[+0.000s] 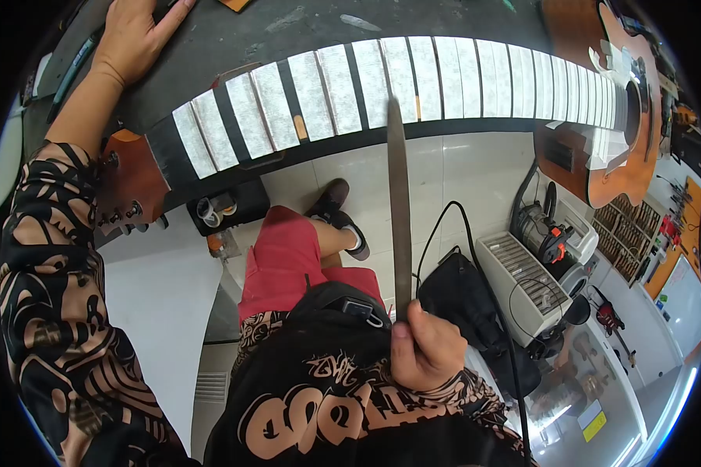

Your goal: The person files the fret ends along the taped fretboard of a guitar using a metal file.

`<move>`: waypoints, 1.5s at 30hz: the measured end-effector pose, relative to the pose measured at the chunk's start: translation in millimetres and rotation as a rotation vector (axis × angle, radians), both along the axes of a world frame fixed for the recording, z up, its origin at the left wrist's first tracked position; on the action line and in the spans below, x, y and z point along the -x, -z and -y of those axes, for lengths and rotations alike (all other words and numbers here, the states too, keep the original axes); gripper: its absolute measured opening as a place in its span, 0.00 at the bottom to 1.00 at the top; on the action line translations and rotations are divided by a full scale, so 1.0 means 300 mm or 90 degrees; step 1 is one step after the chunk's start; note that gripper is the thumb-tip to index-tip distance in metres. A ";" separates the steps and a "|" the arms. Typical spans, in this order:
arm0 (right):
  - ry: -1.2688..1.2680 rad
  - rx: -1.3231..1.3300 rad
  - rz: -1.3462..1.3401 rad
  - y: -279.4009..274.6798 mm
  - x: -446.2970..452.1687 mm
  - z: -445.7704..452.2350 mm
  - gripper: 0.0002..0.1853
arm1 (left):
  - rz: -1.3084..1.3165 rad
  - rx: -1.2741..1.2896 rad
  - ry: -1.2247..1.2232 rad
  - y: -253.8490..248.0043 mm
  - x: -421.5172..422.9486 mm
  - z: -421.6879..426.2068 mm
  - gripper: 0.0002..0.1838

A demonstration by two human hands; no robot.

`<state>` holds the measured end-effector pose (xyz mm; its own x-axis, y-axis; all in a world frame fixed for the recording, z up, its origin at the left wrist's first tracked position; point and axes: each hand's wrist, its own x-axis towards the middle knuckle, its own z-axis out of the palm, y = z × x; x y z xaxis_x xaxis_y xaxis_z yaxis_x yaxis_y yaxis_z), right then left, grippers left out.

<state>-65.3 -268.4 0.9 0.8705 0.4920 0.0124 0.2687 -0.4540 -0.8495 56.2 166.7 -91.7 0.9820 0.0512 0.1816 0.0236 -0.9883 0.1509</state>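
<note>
My right hand (428,350) is closed around the near end of a long flat metal file (399,210), its thumb along the tool. The file points away from me, and in this view its narrow tip overlaps the guitar neck; whether it touches cannot be told. White masking tape strips (333,66) cover the fretboard (356,82), with frets and dark gaps between them. The neck runs from the brown headstock (132,175) at left to the guitar body (561,152) at right. My left hand (136,35) rests on the dark workbench, thumb apart, its fingertips cut off by the view's edge.
The dark workbench (288,23) lies beyond the neck. Below are a black cable (475,272), a black bag (456,296), a light box of slotted parts (522,288) and a machine with orange knobs (549,241). A tool rack (627,233) stands at right.
</note>
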 end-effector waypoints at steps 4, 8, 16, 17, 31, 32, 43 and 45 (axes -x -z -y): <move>-0.022 0.036 0.049 -0.017 -0.208 -0.178 0.27 | 0.004 -0.005 -0.003 -0.005 0.000 -0.002 0.29; 0.002 0.087 -0.024 -0.055 -0.337 -0.315 0.22 | -0.008 -0.002 -0.007 0.001 -0.002 -0.008 0.29; -0.022 0.013 0.015 0.000 -0.019 0.012 0.26 | 0.004 0.001 -0.006 0.011 0.007 -0.007 0.29; -0.021 0.012 0.014 -0.007 -0.028 0.000 0.26 | 0.003 0.004 -0.005 0.010 0.008 -0.007 0.29; -0.045 0.032 0.020 -0.011 -0.086 -0.033 0.26 | 0.006 0.002 -0.004 0.014 0.007 -0.015 0.28; -0.038 0.012 0.023 -0.003 -0.049 -0.001 0.27 | 0.005 0.005 -0.004 0.015 0.006 -0.011 0.29; 0.002 0.087 -0.074 -0.064 -0.326 -0.286 0.22 | 0.002 -0.006 0.010 0.015 0.009 -0.006 0.29; -0.005 0.079 0.027 -0.046 -0.247 -0.210 0.27 | 0.003 -0.007 0.009 0.011 0.003 -0.006 0.29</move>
<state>8.7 -205.3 14.6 0.8667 0.4986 -0.0117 0.3074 -0.5524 -0.7748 55.2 168.4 -94.9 0.9816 0.0358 0.1873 0.0093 -0.9901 0.1404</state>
